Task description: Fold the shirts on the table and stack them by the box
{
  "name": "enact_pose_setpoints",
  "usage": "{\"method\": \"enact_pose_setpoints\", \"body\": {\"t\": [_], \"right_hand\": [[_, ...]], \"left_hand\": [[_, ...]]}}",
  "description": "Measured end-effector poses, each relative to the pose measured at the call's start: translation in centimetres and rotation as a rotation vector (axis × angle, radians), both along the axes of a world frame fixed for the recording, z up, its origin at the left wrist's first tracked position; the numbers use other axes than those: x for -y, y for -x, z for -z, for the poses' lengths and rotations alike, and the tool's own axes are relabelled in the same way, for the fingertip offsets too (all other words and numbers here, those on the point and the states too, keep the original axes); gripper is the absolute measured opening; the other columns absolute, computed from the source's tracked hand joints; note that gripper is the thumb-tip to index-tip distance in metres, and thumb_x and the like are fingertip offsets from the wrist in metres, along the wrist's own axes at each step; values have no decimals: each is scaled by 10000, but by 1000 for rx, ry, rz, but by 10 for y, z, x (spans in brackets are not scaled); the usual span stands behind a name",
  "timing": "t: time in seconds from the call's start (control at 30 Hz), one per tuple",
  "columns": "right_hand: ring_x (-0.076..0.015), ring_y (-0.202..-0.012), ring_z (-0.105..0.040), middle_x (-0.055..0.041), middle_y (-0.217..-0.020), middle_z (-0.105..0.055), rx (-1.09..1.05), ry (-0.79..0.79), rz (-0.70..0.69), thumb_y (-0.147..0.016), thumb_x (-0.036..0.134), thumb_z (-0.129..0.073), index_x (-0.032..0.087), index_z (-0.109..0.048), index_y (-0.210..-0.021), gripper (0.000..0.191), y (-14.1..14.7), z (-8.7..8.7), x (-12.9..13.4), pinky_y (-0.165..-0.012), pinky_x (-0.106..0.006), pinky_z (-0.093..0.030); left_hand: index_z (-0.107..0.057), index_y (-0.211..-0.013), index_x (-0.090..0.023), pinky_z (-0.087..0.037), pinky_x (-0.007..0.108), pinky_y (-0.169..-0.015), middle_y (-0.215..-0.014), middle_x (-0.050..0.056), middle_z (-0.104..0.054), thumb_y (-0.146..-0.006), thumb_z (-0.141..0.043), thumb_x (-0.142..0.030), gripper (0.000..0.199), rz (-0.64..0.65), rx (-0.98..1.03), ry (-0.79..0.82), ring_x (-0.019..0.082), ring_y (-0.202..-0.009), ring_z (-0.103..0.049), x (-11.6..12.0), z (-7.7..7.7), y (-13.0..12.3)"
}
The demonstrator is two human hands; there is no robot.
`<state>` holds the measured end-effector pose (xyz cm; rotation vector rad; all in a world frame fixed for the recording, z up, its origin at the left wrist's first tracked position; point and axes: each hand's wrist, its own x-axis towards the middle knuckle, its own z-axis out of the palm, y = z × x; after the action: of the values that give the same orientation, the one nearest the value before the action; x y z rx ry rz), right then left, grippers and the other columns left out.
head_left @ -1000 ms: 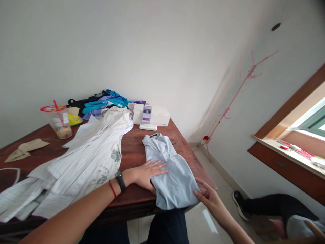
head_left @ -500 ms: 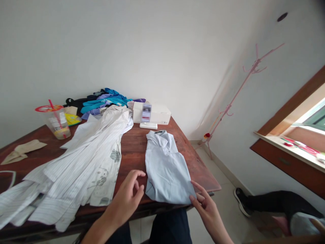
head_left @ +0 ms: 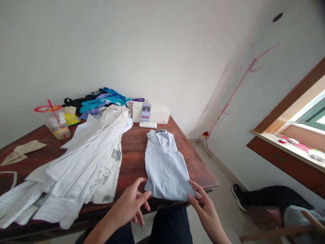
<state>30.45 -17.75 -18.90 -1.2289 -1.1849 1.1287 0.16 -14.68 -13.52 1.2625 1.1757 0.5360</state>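
Note:
A light grey-blue shirt (head_left: 166,169) lies folded into a narrow shape on the wooden table, its collar pointing away from me. At its lower left corner is my left hand (head_left: 133,201), with thumb and index finger apart and the other fingers hanging below the table edge. The thumb tip meets the shirt's corner. My right hand (head_left: 203,203) holds the lower right corner between thumb and index finger. To the left, a white striped shirt (head_left: 83,152) is spread lengthwise over a pale printed cloth (head_left: 103,183).
The dark wooden table (head_left: 133,152) carries a plastic cup with a straw (head_left: 57,123), a tan cloth piece (head_left: 27,149), a clothes heap (head_left: 104,100) and a white box (head_left: 159,113). A pink coat rack (head_left: 236,89) stands beyond. At right, a person's leg (head_left: 264,196) shows.
My left hand has moved down and closer to the shirt's lower left corner, its fingers spreading. The right hand stays at the right corner. The view has shifted slightly.

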Motion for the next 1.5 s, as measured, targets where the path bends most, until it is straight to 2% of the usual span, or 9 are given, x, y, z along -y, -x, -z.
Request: {"method": "enact_pose_setpoints", "body": {"t": [0.3, 0.43, 0.63, 0.87, 0.97, 1.1, 1.3, 1.4, 1.5], "right_hand": [[-219, -794, -666, -37, -813, -702, 28, -39, 83, -821, 603, -729, 212, -592, -1323, 650, 8, 1, 4, -748, -310, -529], [-210, -786, -652, -45, -851, -699, 11, -30, 82, -806, 625, -734, 196, -595, -1310, 677, 10, 4, 5, -728, -303, -512], [-194, -753, -641, -23, -786, -683, -54, -22, 65, -783, 615, -762, 190, -596, -1306, 694, 10, 4, 3, -718, -305, -519], [-212, -819, -667, -60, -889, -723, -68, -54, 59, -794, 610, -755, 187, -603, -1296, 674, 14, 2, 4, -733, -304, -537], [-213, -815, -663, -53, -871, -712, -70, -73, 71, -796, 615, -750, 188, -607, -1296, 672, 13, 5, 5, -730, -307, -533], [-202, -721, -627, -26, -749, -669, -55, -91, 103, -788, 637, -743, 182, -640, -1264, 667, 11, 9, 6, -657, -297, -507], [-151, -594, -523, 22, -627, -554, 17, -132, 135, -839, 616, -696, 148, -667, -1224, 607, 14, 12, 9, -569, -262, -438], [-190, -719, -612, -30, -768, -657, 133, -172, 174, -886, 584, -648, 169, -675, -1238, 545, 17, 13, 14, -668, -284, -506], [-270, -1087, -647, -88, -1186, -694, 354, -277, 171, -883, 495, -672, 242, -628, -1343, 527, 17, 18, 19, -940, -361, -530]], "left_hand": [[-421, -969, -228, -389, 160, -332, -671, 15, -714, -928, -477, -571, 350, -59, -89, -100, 218, -474, -718, 3, 19, -3], [-443, -962, -225, -367, 152, -322, -644, -7, -690, -949, -455, -521, 296, -97, -152, -220, 191, -435, -695, 10, 16, -4], [-483, -1276, -171, -396, 186, -324, -696, 24, -732, -959, -480, -472, 437, -57, -176, -212, 181, -397, -671, 10, 10, -11], [-495, -956, -192, -318, 159, -307, -583, 5, -691, -929, -522, -403, 214, -29, -265, -205, 166, -363, -641, -4, 9, -17], [-436, -889, -215, -315, 144, -312, -678, 10, -705, -903, -561, -489, 301, -52, -179, -208, 162, -404, -666, 1, 9, -12], [-431, -849, -217, -420, 156, -354, -847, 9, -671, -849, -633, -600, 433, -118, -42, -240, 162, -539, -716, 19, 15, -2], [-475, -890, -219, -546, 206, -476, -1009, 25, -615, -781, -726, -619, 484, -248, 105, -197, 217, -804, -753, 43, 25, 3], [-450, -932, -233, -456, 167, -408, -1045, 32, -626, -795, -717, -605, 477, -241, 58, -229, 170, -681, -727, 41, 26, 2], [-427, -1000, -253, -361, 151, -372, -950, 2, -642, -844, -677, -549, 417, -230, -56, -365, 95, -482, -618, 34, 26, -1]]}}
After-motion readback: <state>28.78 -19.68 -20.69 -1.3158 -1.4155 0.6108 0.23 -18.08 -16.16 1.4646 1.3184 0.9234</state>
